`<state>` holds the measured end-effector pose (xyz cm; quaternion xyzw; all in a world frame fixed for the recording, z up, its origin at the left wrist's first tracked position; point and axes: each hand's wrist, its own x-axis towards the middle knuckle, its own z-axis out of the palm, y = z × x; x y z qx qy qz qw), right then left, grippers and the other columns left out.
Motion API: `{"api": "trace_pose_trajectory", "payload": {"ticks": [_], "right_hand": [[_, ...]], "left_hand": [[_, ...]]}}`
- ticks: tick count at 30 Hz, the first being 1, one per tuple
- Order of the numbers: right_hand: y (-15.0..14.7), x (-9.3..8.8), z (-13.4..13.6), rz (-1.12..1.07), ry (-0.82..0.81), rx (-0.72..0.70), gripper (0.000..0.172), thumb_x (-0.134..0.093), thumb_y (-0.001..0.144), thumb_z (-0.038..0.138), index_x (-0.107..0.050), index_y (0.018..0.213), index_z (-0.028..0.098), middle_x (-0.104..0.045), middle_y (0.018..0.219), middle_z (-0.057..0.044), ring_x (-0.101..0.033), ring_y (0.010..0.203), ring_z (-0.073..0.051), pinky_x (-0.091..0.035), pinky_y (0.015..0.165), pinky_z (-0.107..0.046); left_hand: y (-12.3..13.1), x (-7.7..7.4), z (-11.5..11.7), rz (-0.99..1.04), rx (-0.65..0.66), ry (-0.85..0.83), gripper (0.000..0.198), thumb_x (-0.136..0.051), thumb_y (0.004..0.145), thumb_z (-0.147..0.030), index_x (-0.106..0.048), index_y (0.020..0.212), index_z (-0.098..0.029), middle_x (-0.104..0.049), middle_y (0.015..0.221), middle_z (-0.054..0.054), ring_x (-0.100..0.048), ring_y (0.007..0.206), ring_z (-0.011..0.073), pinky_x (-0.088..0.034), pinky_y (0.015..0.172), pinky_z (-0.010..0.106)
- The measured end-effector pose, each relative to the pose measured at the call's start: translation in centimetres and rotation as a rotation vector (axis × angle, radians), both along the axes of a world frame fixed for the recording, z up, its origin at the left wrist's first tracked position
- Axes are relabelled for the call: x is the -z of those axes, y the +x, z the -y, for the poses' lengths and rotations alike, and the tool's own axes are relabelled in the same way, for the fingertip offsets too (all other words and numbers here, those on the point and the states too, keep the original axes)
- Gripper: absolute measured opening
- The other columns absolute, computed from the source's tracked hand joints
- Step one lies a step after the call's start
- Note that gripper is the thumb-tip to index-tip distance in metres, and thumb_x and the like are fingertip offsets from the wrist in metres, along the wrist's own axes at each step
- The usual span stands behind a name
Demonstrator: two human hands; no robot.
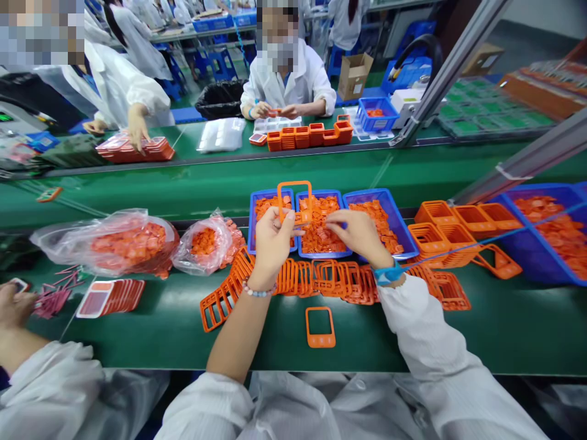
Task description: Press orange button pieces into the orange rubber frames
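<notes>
My left hand [273, 244] holds an upright orange plastic rectangular frame [293, 200] by its lower part, above the blue trays. My right hand [360, 235] reaches in from the right, with its fingertips close to the frame's lower edge. A blue wristband circles my right wrist, and a beaded bracelet circles my left. Under both hands, a blue tray [321, 193] holds loose orange pieces [318, 235]. Overlapping orange frames [330, 281] lie in a row on the green bench [504, 330], with a single frame [320, 327] nearer me.
Clear bags of orange pieces [131, 244] lie to the left. Stacked orange frames [440, 232] and a large blue tray [527, 189] sit right. A co-worker's hand [13, 305] is at lower left. Across the bench, a co-worker [287, 85] handles small orange parts.
</notes>
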<state>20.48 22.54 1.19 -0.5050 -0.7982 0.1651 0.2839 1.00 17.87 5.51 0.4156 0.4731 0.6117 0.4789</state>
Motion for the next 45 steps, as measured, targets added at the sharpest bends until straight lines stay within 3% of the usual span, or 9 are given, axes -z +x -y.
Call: {"api": "trace_pose_trajectory", "payload": {"ticks": [3, 7, 10, 15, 21, 29, 33, 40, 45], "right_hand": [[-0.6, 0.9, 0.1, 0.398, -0.172, 0.052, 0.023, -0.061, 0.094, 0.032, -0.080, 0.103, 0.025, -0.078, 0.103, -0.008, -0.072, 0.097, -0.028, -0.051, 0.078, -0.036], [-1.8, 1.4, 0.4, 0.537, -0.174, 0.071, 0.027, -0.054, 0.097, 0.032, -0.078, 0.105, 0.025, -0.076, 0.104, -0.011, -0.071, 0.098, -0.026, -0.048, 0.072, -0.031], [-2.0, 1.6, 0.4, 0.533, -0.167, 0.087, 0.025, -0.055, 0.096, 0.026, -0.078, 0.104, 0.025, -0.076, 0.104, -0.009, -0.071, 0.099, -0.025, -0.047, 0.072, -0.030], [-2.3, 1.8, 0.5, 0.531, -0.160, 0.105, 0.022, -0.063, 0.093, 0.035, -0.076, 0.106, 0.023, -0.076, 0.103, -0.010, -0.071, 0.098, -0.026, -0.048, 0.073, -0.031], [-3.2, 1.8, 0.8, 0.528, -0.152, 0.166, 0.023, -0.062, 0.094, 0.038, -0.072, 0.106, 0.021, -0.076, 0.102, -0.011, -0.071, 0.096, -0.026, -0.048, 0.070, -0.031], [-3.5, 2.5, 0.7, 0.437, -0.159, 0.251, 0.020, -0.056, 0.096, 0.029, -0.076, 0.097, 0.023, -0.076, 0.104, -0.009, -0.070, 0.097, -0.024, -0.047, 0.070, -0.029], [-3.4, 2.6, 0.7, 0.407, -0.154, 0.304, 0.022, -0.053, 0.095, 0.025, -0.074, 0.101, 0.024, -0.076, 0.102, -0.008, -0.071, 0.094, -0.025, -0.047, 0.069, -0.030], [-4.0, 2.7, 0.6, 0.481, -0.153, 0.272, 0.022, -0.055, 0.096, 0.029, -0.074, 0.105, 0.021, -0.076, 0.106, -0.012, -0.071, 0.098, -0.028, -0.050, 0.072, -0.032], [-3.4, 2.6, 0.5, 0.360, -0.159, 0.281, 0.022, -0.056, 0.094, 0.025, -0.076, 0.103, 0.023, -0.077, 0.104, -0.009, -0.072, 0.096, -0.026, -0.051, 0.076, -0.032]], "left_hand": [[-0.4, -0.2, -0.1, -0.003, -0.006, 0.001, 0.027, -0.075, 0.082, -0.036, -0.055, 0.081, -0.019, -0.053, 0.068, -0.005, -0.063, 0.063, 0.0091, -0.062, 0.060, 0.022], [-0.6, -0.1, 0.0, -0.027, -0.006, -0.018, 0.024, -0.076, 0.082, -0.034, -0.057, 0.081, -0.019, -0.051, 0.063, -0.006, -0.059, 0.059, 0.0080, -0.061, 0.059, 0.020], [-0.4, 0.2, -0.1, -0.047, 0.008, -0.052, 0.022, -0.075, 0.082, -0.034, -0.059, 0.083, -0.019, -0.052, 0.061, -0.006, -0.059, 0.058, 0.0083, -0.062, 0.061, 0.022], [-0.1, 0.9, -0.5, -0.053, 0.038, -0.093, 0.023, -0.075, 0.082, -0.035, -0.060, 0.084, -0.018, -0.053, 0.060, -0.006, -0.063, 0.061, 0.0094, -0.062, 0.061, 0.021], [-0.1, 1.3, -0.8, -0.054, 0.060, -0.065, 0.025, -0.076, 0.080, -0.035, -0.059, 0.083, -0.018, -0.049, 0.056, -0.008, -0.058, 0.056, 0.0070, -0.061, 0.060, 0.019], [0.2, 1.8, -0.9, -0.080, 0.062, -0.075, 0.027, -0.077, 0.079, -0.037, -0.059, 0.083, -0.017, -0.055, 0.060, -0.006, -0.065, 0.065, 0.0105, -0.062, 0.061, 0.021], [0.2, 2.3, -1.3, -0.094, 0.043, -0.094, 0.025, -0.076, 0.080, -0.036, -0.059, 0.083, -0.017, -0.057, 0.059, -0.006, -0.063, 0.060, 0.0093, -0.062, 0.059, 0.020], [0.1, 2.6, -1.5, -0.099, 0.042, -0.101, 0.024, -0.077, 0.080, -0.035, -0.060, 0.083, -0.018, -0.050, 0.053, -0.008, -0.059, 0.054, 0.0075, -0.061, 0.058, 0.019], [0.1, 2.7, -1.5, -0.104, 0.036, -0.100, 0.024, -0.076, 0.080, -0.035, -0.059, 0.083, -0.017, -0.054, 0.055, -0.008, -0.060, 0.056, 0.0080, -0.061, 0.058, 0.020]]}}
